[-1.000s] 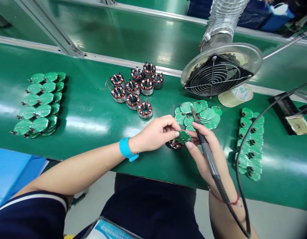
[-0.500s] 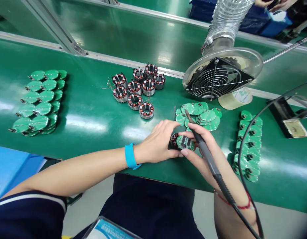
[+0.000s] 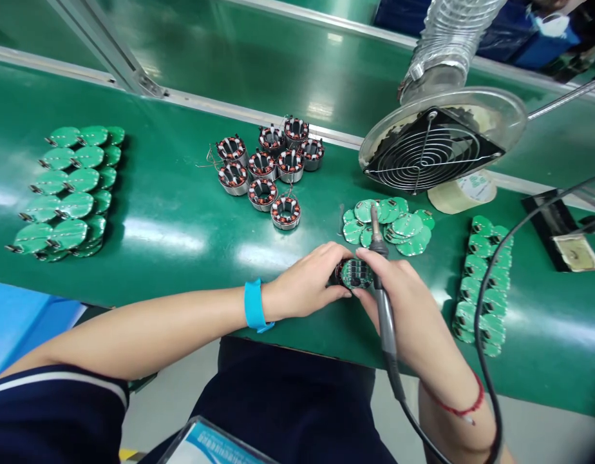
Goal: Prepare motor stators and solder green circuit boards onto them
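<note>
My left hand (image 3: 307,280) is closed around a motor stator (image 3: 338,273), of which only a dark part shows between the fingers. Against the stator's right side stands a round green circuit board (image 3: 356,274), its face with black components turned up towards me. My right hand (image 3: 406,299) pinches the board's right edge with thumb and forefinger. The same hand also carries a soldering iron (image 3: 386,319), its tip pointing away from me, over the loose boards and apart from the held one. Whether board and stator are joined is hidden.
Several stators (image 3: 262,166) stand at the back middle. Loose green boards (image 3: 407,225) lie beyond my hands, with stacked boards (image 3: 75,206) at left and more boards (image 3: 491,293) at right. A fume fan (image 3: 430,151) overhangs a tape roll (image 3: 464,192); an iron stand (image 3: 561,232) is far right.
The soldering iron has swung in my right hand from a slant to nearly upright in view. My right fingers have shifted on the board, which now faces up more. The view has moved slightly.
</note>
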Demonstrator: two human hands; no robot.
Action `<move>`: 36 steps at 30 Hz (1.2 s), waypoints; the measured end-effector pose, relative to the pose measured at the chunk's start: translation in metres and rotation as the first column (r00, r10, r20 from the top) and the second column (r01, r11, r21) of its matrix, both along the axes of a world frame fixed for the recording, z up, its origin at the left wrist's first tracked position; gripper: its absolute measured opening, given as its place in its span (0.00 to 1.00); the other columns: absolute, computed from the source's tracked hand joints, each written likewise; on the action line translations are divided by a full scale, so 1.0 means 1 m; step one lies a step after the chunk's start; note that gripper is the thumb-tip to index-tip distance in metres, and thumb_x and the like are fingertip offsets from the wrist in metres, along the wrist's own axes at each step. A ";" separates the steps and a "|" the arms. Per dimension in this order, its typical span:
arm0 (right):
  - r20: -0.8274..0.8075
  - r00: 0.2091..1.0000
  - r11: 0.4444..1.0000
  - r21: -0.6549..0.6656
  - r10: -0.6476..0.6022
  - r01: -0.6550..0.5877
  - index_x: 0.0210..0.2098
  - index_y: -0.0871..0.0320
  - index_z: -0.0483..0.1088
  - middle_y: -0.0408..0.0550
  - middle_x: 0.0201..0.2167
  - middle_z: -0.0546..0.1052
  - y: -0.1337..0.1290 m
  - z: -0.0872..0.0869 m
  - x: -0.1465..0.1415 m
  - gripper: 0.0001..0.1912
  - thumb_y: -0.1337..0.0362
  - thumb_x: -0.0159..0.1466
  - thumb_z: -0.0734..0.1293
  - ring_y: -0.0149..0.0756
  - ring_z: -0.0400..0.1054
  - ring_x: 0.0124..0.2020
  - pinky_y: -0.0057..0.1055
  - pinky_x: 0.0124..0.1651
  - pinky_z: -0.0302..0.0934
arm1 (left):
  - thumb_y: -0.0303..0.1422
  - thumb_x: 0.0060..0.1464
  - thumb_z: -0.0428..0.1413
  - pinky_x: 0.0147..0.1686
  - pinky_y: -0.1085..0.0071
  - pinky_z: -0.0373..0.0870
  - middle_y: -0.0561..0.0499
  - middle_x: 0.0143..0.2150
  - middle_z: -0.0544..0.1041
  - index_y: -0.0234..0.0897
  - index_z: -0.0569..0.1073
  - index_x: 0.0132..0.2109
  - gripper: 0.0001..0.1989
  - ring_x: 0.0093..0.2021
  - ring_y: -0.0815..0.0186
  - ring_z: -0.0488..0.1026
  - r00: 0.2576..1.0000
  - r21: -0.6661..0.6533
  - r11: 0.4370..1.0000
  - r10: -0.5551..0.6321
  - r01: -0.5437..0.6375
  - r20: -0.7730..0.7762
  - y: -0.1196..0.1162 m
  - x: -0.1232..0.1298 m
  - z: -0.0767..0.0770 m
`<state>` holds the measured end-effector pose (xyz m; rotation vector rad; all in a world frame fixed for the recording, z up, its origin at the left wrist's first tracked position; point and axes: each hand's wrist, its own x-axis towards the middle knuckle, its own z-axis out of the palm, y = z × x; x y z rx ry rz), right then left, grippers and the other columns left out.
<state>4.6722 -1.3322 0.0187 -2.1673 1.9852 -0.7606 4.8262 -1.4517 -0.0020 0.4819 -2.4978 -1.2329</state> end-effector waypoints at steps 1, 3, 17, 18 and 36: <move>-0.022 1.000 1.000 0.007 0.011 -0.011 0.63 0.54 0.53 0.51 0.40 0.73 0.000 0.001 0.001 0.27 0.65 0.66 0.61 0.43 0.66 0.39 0.42 0.42 0.65 | 0.32 0.52 0.61 0.50 0.60 0.66 0.45 0.50 0.70 0.37 0.64 0.51 0.21 0.51 0.57 0.67 1.000 -0.006 1.000 0.002 -0.002 0.002 0.000 0.000 0.000; -0.069 0.997 1.000 0.023 0.020 -0.019 0.63 0.54 0.54 0.50 0.37 0.73 -0.001 0.004 0.001 0.26 0.66 0.66 0.60 0.43 0.65 0.37 0.41 0.40 0.65 | 0.32 0.52 0.61 0.49 0.60 0.67 0.45 0.49 0.70 0.36 0.64 0.50 0.20 0.50 0.57 0.67 1.000 -0.013 1.000 0.008 -0.008 -0.002 0.001 -0.001 -0.001; 0.126 0.988 0.996 0.015 -0.092 0.091 0.62 0.49 0.57 0.50 0.42 0.73 0.000 -0.009 0.006 0.26 0.62 0.65 0.63 0.45 0.65 0.43 0.43 0.45 0.63 | 0.26 0.52 0.59 0.51 0.58 0.68 0.44 0.50 0.71 0.36 0.63 0.52 0.21 0.51 0.57 0.68 0.998 -0.023 0.999 0.047 -0.048 -0.046 0.006 0.002 -0.003; 0.128 0.985 0.993 0.001 -0.118 0.119 0.62 0.49 0.56 0.51 0.44 0.73 0.001 -0.013 0.008 0.27 0.62 0.65 0.63 0.46 0.65 0.45 0.45 0.46 0.63 | 0.26 0.52 0.59 0.52 0.58 0.67 0.44 0.51 0.70 0.37 0.62 0.52 0.22 0.52 0.57 0.68 0.998 -0.013 0.999 0.050 -0.050 -0.048 0.006 0.003 -0.003; 0.619 0.761 0.946 -0.088 -0.193 0.312 0.57 0.49 0.56 0.45 0.39 0.70 0.007 -0.042 0.022 0.26 0.70 0.61 0.63 0.35 0.69 0.39 0.37 0.44 0.67 | 0.31 0.56 0.55 0.45 0.60 0.67 0.46 0.43 0.68 0.36 0.64 0.47 0.13 0.45 0.59 0.65 1.000 -0.209 0.978 0.014 -0.018 -0.022 0.014 0.000 0.009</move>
